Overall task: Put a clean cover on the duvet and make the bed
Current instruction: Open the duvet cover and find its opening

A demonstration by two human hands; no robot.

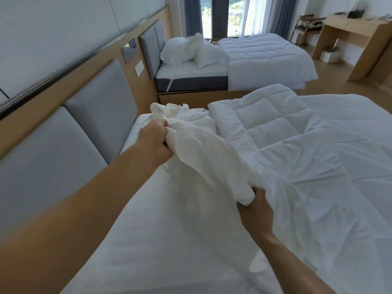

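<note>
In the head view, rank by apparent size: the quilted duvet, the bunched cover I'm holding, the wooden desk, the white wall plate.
Largest: quilted duvet and bunched cover, too merged to separate.
Then wooden desk, though it's far away.
Smallest: white wall plate.

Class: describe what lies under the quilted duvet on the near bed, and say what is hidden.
A white sheet runs from the head end towards the duvet and seems to continue beneath it. Anything else under the duvet is covered.
</note>
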